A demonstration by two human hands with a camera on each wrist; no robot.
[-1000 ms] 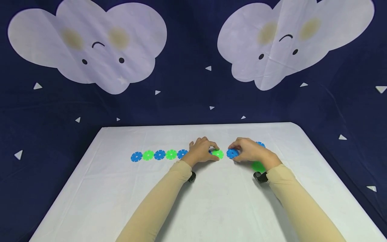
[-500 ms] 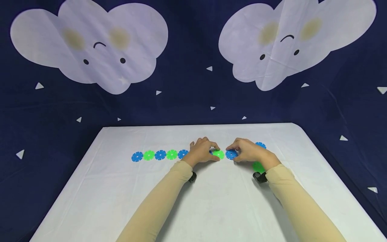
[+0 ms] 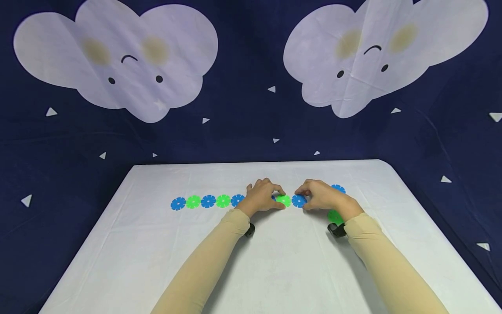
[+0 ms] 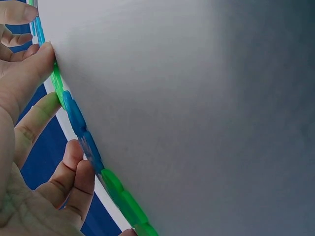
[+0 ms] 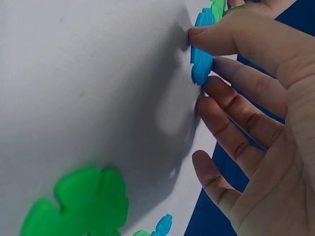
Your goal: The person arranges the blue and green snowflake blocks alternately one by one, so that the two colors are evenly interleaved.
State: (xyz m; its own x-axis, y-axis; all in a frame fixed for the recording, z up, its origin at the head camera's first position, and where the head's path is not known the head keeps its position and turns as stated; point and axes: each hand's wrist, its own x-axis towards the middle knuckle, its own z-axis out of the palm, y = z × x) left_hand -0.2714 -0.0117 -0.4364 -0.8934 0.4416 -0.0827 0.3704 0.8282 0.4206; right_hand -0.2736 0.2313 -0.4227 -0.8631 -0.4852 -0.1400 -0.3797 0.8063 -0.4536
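Thin plastic snowflake discs with notched rims lie in a row across the table, blue and green by turns. My left hand (image 3: 260, 196) covers part of that row. Its thumb and index finger hold the opposite edges of the green disc (image 3: 284, 200) at the row's right end; other fingers reach along the blue disc (image 4: 74, 113) in the left wrist view. My right hand (image 3: 322, 194) pinches a blue disc (image 3: 298, 201) between thumb and fingers, notched rim against or very close to the green one; whether their notches interlock, I cannot tell.
Left of my hands the row runs on to a blue disc (image 3: 178, 203). Behind the right wrist lies a loose blue disc (image 3: 338, 188), and a green disc (image 3: 334, 216) is partly under that wrist. A dark cloud-print cloth (image 3: 243, 135) hangs beyond the white table (image 3: 274, 270).
My right hand's blue disc has shifted slightly left, closing the gap to the green disc. The left hand keeps its hold on the green disc.
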